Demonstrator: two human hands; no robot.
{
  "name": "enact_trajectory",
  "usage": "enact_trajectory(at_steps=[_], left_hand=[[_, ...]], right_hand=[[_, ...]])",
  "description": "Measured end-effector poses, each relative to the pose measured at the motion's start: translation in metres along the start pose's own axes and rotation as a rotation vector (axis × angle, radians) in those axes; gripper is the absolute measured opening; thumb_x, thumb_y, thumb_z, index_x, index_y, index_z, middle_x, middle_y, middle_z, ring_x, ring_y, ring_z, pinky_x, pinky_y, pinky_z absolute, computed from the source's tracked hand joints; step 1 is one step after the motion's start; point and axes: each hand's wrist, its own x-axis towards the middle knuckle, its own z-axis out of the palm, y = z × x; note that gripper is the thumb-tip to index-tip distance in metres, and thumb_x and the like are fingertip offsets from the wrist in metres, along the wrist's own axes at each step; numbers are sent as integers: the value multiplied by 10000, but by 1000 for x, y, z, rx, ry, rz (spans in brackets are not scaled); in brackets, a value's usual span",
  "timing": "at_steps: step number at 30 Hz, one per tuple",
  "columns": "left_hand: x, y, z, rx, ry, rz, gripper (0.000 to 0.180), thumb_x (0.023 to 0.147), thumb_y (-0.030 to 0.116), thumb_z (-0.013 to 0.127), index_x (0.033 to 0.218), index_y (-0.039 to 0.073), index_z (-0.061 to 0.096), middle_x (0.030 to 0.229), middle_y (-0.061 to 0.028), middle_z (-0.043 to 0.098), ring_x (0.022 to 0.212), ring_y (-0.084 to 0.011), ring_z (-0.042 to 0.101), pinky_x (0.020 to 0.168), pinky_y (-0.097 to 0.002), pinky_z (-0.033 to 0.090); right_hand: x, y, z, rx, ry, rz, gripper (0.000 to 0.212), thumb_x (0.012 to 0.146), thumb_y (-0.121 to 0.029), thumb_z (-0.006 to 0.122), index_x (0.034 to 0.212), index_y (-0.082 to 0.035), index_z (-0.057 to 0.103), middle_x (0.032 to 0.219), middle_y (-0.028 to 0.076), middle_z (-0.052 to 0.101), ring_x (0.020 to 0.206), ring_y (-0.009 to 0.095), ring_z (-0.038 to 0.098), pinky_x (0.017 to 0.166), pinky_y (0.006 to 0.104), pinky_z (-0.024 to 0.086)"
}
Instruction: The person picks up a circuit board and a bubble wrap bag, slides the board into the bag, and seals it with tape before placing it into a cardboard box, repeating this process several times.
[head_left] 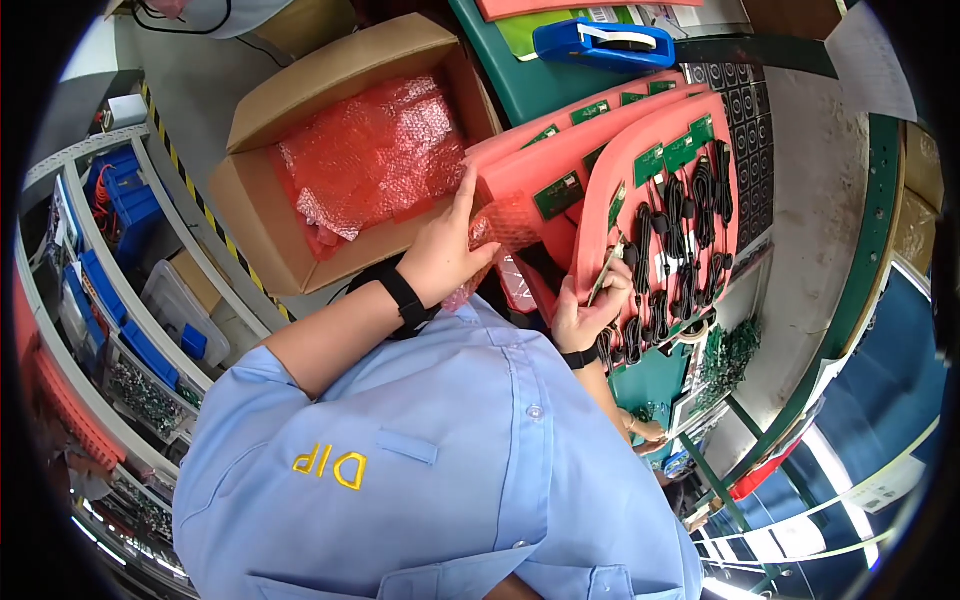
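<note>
One thin board (603, 278) at the near edge of the soft pink foam (597, 200); your right hand (594, 310) pinches it. One crinkly red bubble-wrap bag (507, 222) against your left hand (440, 258), thumb and index spread; can't tell if hidden fingers clasp it. Foam carries coiled black cables (704, 190). One open cardboard box (245, 215) holds red bubble wrap (370, 150).

This looks like a factory workshop for electronics. Little green circuit boards (557, 196) sit in pink foam (592, 230), and looped black cables (704, 190) lie against it. Shelves (165, 190) hold blue bins (135, 205), and yellow-and-black tape (215, 227) makes a stripe on the gray floor (195, 75).
</note>
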Motion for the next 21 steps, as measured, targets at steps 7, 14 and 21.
enact_trajectory(at_steps=[7,14,21], left_hand=[[6,-11,-5,-230,-33,96,748,830,126,675,1436,13,252,1191,-166,597,1079,-247,589,930,-330,458],[-6,-11,-41,-592,168,-161,373,901,97,608,1235,-25,495,1083,-58,624,947,-132,595,852,-275,485],[-11,70,-41,-934,140,104,242,928,82,567,1150,-13,555,1074,-65,630,938,-104,596,838,-261,487]], right_hand=[[26,-17,21,-418,-276,-97,373,665,-37,743,916,-52,468,1103,141,516,993,279,480,906,380,379],[34,-19,-4,-296,-399,-50,265,693,-41,754,845,-36,537,1044,119,583,908,246,535,805,343,435],[21,-6,-49,304,-338,361,203,743,4,726,889,-2,583,913,91,636,746,159,574,664,263,457]])
